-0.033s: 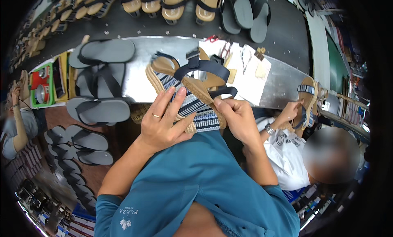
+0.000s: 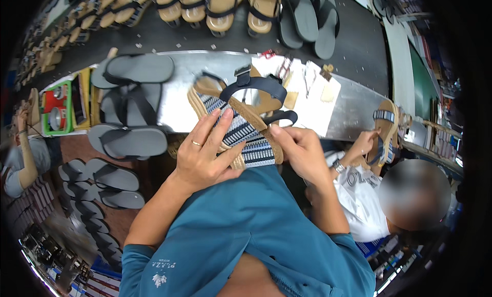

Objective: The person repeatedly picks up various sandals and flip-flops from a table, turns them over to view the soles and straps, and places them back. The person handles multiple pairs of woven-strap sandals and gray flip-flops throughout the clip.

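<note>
Teal shirt [image 2: 225, 210]: nearest to me, the wearer bent over the work.
Left hand [image 2: 200, 161]: fingers slightly parted, laid along the striped side, thumb low; clasps the pair.
Right hand [image 2: 307, 156]: thumb against the sandal edge, other fingers curled behind; cannot tell whether it pinches anything.
Wedge sandals [image 2: 260, 152]: overlapped and tilted between both hands, at the worktop's near edge; navy strap [image 2: 269, 85] loops above.
Step in hand: judged to be close handling of the sole edge.
Next move calls for: likely a steady left clasp and fine thumb control, straps kept clear.
Worktop [image 2: 177, 110]: bare metal; grey slippers [image 2: 148, 67] at left, white paper [image 2: 320, 120] with small tools beyond the pair.
Co-worker's hand [image 2: 364, 142]: at right, on another sandal [image 2: 380, 127].
Dark surface [image 2: 200, 42]: farthest, bearing rowed tan sandals [image 2: 219, 23].
</note>
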Tool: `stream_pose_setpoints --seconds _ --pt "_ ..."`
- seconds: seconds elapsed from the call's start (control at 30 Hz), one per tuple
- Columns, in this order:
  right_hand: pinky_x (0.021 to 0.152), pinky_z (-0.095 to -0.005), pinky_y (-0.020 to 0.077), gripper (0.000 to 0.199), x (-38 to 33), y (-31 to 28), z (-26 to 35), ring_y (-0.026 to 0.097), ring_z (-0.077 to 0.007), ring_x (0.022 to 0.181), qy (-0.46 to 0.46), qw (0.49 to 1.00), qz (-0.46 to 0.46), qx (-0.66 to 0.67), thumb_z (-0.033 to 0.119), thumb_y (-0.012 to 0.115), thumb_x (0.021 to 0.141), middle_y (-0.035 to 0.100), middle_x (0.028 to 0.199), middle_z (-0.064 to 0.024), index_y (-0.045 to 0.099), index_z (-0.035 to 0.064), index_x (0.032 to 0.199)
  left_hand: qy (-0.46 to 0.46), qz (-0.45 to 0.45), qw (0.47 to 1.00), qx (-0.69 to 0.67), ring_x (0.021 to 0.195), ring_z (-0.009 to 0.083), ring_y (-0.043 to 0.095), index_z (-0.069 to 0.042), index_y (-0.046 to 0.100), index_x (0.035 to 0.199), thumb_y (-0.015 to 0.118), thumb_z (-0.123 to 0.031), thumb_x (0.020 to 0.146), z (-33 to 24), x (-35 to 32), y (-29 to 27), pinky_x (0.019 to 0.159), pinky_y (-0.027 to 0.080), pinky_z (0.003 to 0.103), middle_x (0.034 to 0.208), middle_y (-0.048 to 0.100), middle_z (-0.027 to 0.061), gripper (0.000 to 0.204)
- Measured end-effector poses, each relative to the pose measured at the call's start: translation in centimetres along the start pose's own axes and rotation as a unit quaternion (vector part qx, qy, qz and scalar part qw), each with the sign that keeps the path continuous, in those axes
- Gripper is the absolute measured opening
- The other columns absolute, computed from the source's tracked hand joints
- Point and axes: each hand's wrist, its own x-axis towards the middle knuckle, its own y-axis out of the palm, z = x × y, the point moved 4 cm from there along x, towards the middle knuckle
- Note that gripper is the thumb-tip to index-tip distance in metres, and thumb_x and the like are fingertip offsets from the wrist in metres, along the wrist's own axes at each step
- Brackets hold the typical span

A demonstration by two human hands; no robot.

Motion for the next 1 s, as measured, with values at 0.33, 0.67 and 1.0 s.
stream_pose_setpoints --seconds 0.33,0.67,1.0 --pt "0.059 -0.0286 0.0425 0.019 -1.4 -2.9 18.2 0.057 -0.0149 0.067 -0.481 0.862 0.059 -0.150 0.016 0.077 0.082 0.069 0.077 -0.0061 0.075 0.0008 0.093 0.019 -0.041 0.992 -0.122 0.112 0.0396 0.064 -0.012 0.077 0.093 0.086 -0.040 0.052 0.7 8.1 -12.0 0.090 0.055 0.039 0.134 0.054 0.0286 0.050" --pt "0.055 -0.0301 0.0408 0.013 -3.5 -2.0 22.4 0.052 -0.0160 0.059 -0.539 0.828 0.030 -0.151 0.013 0.072 0.088 0.063 0.064 -0.0062 0.075 0.0004 0.087 -0.018 -0.003 0.985 -0.171 0.127 0.0425 0.051 -0.004 0.077 0.096 0.091 -0.031 0.053 0.5 8.5 -14.7 0.104 0.044 0.044 0.142 0.038 0.0324 0.053" --pt "0.108 -0.0485 0.0336 0.023 -2.9 -1.9 25.7 0.063 -0.0243 0.109 -0.499 0.816 0.193 -0.219 0.021 0.080 0.081 0.071 0.088 -0.0049 0.071 0.0027 0.092 -0.024 -0.003 0.930 -0.368 0.123 0.0406 0.054 0.004 0.075 0.096 0.090 -0.029 0.051 2.4 8.2 -16.1 0.106 0.040 0.042 0.136 0.046 0.0325 0.058"
